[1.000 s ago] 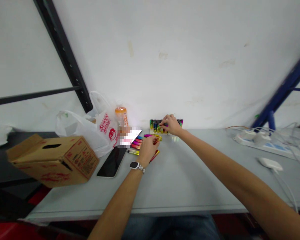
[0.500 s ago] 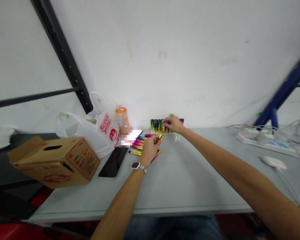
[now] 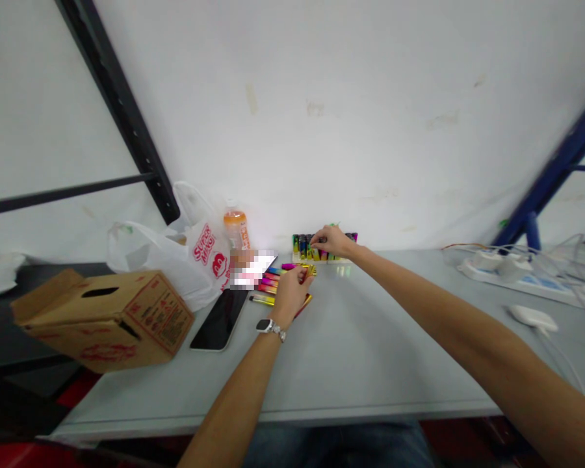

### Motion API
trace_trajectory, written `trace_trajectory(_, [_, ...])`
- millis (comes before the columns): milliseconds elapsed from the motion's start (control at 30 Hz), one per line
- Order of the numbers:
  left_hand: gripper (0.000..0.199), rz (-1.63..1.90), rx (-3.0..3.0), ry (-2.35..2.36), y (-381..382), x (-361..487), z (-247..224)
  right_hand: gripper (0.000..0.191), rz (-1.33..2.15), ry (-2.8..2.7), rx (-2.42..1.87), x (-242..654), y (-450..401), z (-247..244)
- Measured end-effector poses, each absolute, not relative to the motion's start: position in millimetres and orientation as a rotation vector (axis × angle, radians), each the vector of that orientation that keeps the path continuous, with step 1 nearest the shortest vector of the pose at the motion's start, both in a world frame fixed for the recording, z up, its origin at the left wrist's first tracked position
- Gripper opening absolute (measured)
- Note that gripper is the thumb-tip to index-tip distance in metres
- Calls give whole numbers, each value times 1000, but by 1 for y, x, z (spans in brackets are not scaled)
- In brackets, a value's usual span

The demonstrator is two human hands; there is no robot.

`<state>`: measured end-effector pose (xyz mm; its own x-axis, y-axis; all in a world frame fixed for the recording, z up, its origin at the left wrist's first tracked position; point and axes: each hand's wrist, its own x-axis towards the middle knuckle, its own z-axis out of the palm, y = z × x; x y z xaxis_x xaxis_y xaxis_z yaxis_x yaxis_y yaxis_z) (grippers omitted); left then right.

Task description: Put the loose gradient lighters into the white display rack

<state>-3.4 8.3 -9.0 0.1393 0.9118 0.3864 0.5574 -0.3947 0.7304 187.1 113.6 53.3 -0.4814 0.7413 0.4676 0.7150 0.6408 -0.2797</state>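
My left hand (image 3: 293, 288), with a watch on its wrist, is closed round a shiny gold tube (image 3: 311, 270). Several colourful metallic tubes (image 3: 269, 284) lie beside and partly under it, and a yellow tube (image 3: 262, 299) with a dark end lies to its left. Against the wall stands a row of small dark and coloured cylinders (image 3: 303, 246) in a pale holder. My right hand (image 3: 332, 240) is over this row with its fingers pinched at the cylinders; what is between the fingertips is too small to make out.
A cardboard box (image 3: 110, 318), a white plastic bag (image 3: 175, 263), a bottle (image 3: 236, 227) and a black phone (image 3: 219, 320) are on the left of the table (image 3: 361, 364). A power strip (image 3: 531, 279) and a white charger (image 3: 533, 317) with cables lie on the right.
My right hand has moved slightly left along the row of cylinders. My left hand keeps its hold on the gold tube. The whole view has shifted very slightly.
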Motion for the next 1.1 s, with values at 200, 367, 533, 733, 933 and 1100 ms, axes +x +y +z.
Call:
trace_trajectory(200, [7,1163,1998,1461,11,-6,-12,12,82,-2185,-1095,188,109,47])
trace_trajectory(367, [6,1169,1972,1439,8,-5,-8,12,151,-2047,-1125,195,103,39])
trace_trajectory(533, [6,1156,1967,1420,6,-3,-6,13,291,-1920,-1140,196,107,29])
trace_trajectory(733, [5,1162,1969,1409,8,-4,-8,15,93,-2003,-1220,194,105,25])
trace_trajectory(933, [6,1213,1919,1318,9,-2,-8,22,-224,-2080,-1300,197,87,34])
trace_trajectory(1100, [15,1312,1801,1129,4,8,-2,42,119,-1731,-1172,181,47,15])
